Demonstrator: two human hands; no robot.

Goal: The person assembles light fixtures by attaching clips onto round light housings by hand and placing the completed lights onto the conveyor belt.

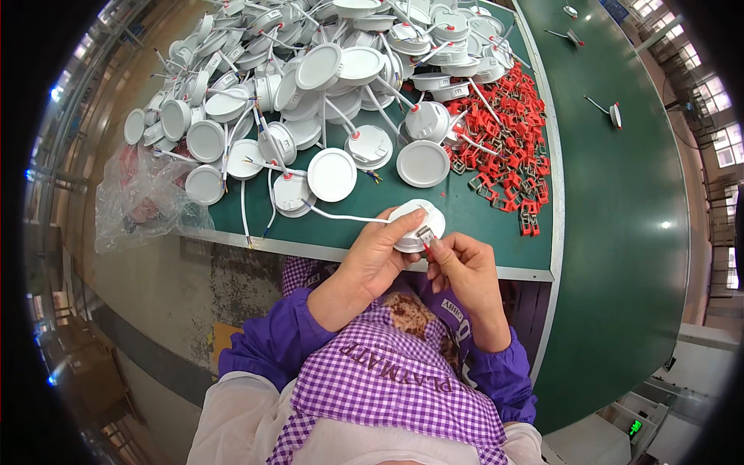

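My left hand (374, 260) is closed around a round white downlight (409, 213) just above the table's near edge, its white cable running off to the left. Between the thumb and fingers of my right hand (463, 267) is a small spring clip (425, 235), metal with a red part, held against the downlight's side. Past the hands, on the green tabletop, a loose downlight (423, 163) lies face up beside another round one (332, 175). To the right spreads a heap of red and metal spring clips (508, 147).
A big pile of white downlights (318, 70) with cables covers the far left of the table. At its left edge hangs a crumpled clear plastic bag (143, 194). Beyond a metal edge (552, 232) on the right runs a green conveyor belt (612, 232), carrying several downlights (614, 115).
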